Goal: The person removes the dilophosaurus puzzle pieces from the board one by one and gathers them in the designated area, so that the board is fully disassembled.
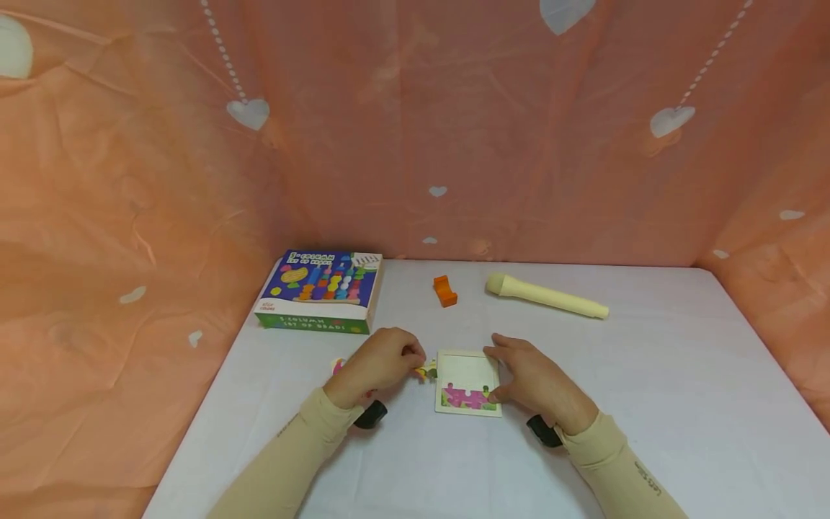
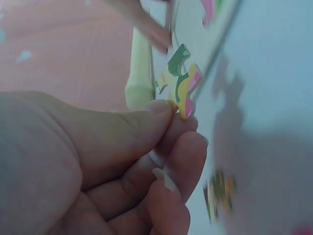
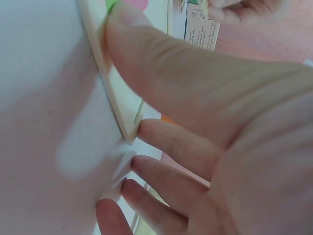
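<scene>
So there's a cardboard box [image 1: 327, 288] at the back left of the white-covered table [image 1: 674, 375], blue and white on top with a green front side, printed "5-Column Set of Beads" over a pic of stacked colorful beads. Just right of it sits a little curved orange block [image 1: 445, 291], then a pale yellow stick [image 1: 551, 297], kinda mic-shaped, lying at a slant with its fatter rounded end on the left. Behind everything hangs a wrinkly orange-pink curtain [image 1: 480, 130] with white hearts [image 1: 248, 114], a couple dangling from dotted lines.
</scene>
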`<state>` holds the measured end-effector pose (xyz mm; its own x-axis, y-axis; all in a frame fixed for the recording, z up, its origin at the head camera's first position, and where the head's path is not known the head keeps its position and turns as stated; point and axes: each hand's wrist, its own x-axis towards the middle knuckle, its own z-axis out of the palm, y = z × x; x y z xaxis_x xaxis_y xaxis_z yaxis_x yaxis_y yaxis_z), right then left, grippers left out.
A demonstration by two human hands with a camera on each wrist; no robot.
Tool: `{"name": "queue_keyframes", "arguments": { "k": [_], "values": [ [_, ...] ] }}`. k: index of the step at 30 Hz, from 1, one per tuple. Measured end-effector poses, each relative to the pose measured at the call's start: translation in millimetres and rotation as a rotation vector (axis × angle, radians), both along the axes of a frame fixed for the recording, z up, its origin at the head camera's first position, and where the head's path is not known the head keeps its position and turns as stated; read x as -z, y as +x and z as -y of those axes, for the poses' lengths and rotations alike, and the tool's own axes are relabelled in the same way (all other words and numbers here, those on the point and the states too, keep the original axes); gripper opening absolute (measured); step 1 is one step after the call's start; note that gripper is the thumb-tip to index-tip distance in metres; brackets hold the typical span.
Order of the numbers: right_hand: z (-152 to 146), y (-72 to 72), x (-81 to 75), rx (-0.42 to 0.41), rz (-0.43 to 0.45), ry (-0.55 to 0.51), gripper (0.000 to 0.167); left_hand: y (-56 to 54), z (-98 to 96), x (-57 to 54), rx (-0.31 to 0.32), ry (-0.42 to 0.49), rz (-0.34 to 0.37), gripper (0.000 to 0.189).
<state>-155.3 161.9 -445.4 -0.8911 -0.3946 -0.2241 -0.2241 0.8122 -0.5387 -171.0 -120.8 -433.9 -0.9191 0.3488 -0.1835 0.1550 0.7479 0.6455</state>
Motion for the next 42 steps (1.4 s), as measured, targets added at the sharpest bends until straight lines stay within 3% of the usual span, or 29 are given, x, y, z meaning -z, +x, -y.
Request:
{"name": "queue_keyframes", "arguments": {
  "k": [5, 11, 19, 25, 42],
  "values": [
    [-2, 0.2, -1.2, -0.002, -0.017, 0.003, 0.079, 2.1, 28.3, -2.5, -0.032, -0.006, 0.011, 0.010],
    [-2, 0.4, -2.0, 0.003, -0.010, -0.005, 0.078, 3.9, 45.6, -1.2, -0.045, 0.021, 0.076, 0.009],
    [-1, 1.2, -1.2, 0.005, -0.012, -0.004, 0.079, 6.7, 46.6, -2.0, -0.091, 0.027, 0.163, 0.010],
    [-1, 0.7, 0.3, 0.005, -0.016, -0.009, 0.078, 7.8, 47.5, -0.3, -0.120, 0.021, 0.180, 0.010],
    [0, 0.5, 0.3, -0.001, -0.021, 0.003, 0.078, 9.1, 47.1, 0.9, -0.088, 0.000, 0.134, 0.010]
  ]
}}
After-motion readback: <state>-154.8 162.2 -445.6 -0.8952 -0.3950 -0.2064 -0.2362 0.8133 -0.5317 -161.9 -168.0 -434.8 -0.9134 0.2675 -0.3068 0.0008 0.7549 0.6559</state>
